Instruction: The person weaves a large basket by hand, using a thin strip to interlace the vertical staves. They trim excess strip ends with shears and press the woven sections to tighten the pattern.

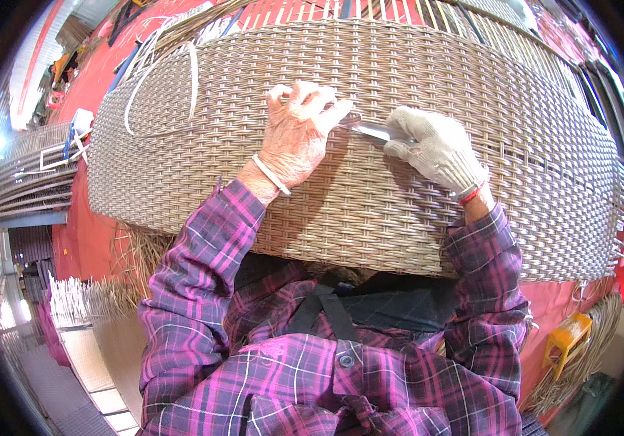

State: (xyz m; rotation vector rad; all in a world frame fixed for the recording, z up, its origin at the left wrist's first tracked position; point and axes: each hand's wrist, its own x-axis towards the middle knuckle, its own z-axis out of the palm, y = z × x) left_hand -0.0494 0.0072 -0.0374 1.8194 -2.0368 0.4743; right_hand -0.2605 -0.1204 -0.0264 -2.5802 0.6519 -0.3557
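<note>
A broad panel of woven brown-grey wicker point(399, 218) lies in front of me, its surface bowed across the view. My right hand point(435, 149), in a pale knitted glove, is closed round a shiny metal hand tool point(371, 131). The tool points left, its tip low against the weave; its exact kind does not show. Bare, with a white band at the wrist, my left hand point(299, 131) is bent over the weave beside that tip. Its thumb and forefinger come together near the tip, and whatever they pinch is hidden or too small to name.
A loose pale strip point(194, 80) loops over the panel's upper left. Bare stakes point(392, 10) run along its far edge. Red cloth point(72, 243) lies beneath. A yellow stool-like object point(568, 340) and bundled strands point(581, 363) sit at lower right; more bundles point(18, 185) lie left.
</note>
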